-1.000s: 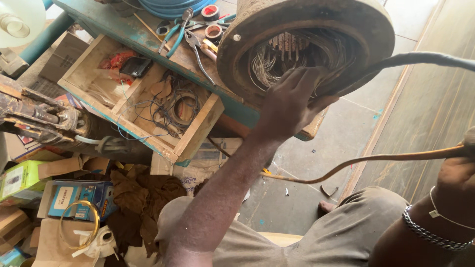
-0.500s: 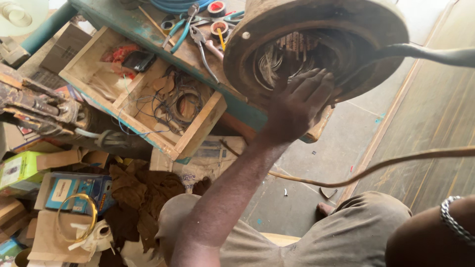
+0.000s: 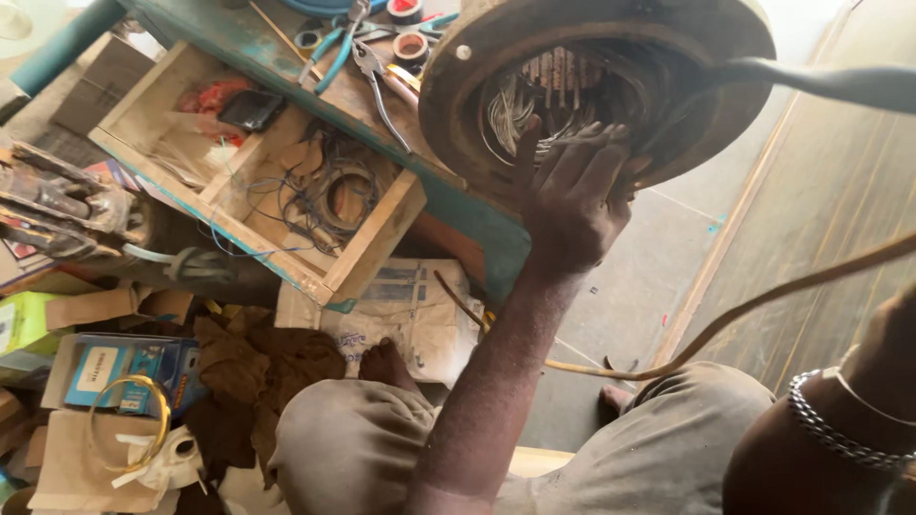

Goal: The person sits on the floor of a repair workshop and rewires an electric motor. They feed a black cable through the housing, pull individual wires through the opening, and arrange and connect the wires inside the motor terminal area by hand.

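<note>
A large round rusty motor housing [image 3: 458,105] with copper windings [image 3: 534,95] in its bore lies at the edge of the green workbench [image 3: 477,219]. My left hand [image 3: 572,200] lies flat against its lower rim, fingers spread and fingertips reaching the windings, gripping nothing. My right hand [image 3: 883,339] is at the right edge with a chain bracelet on the wrist; its fingers are cut off by the frame. A tan cable [image 3: 763,305] runs from the floor up toward it. A grey cable [image 3: 821,81] leaves the housing to the right.
An open wooden drawer [image 3: 372,248] holds coiled wire [image 3: 329,191] and small parts. Pliers [image 3: 377,67] and tape rolls [image 3: 412,43] lie on the bench. Cardboard boxes [image 3: 105,367], rags and a worn metal tool [image 3: 57,205] crowd the floor at left. My knees are below.
My left hand has slid a little along the housing rim and its fingers have spread toward the windings. My right hand has moved out past the right edge.
</note>
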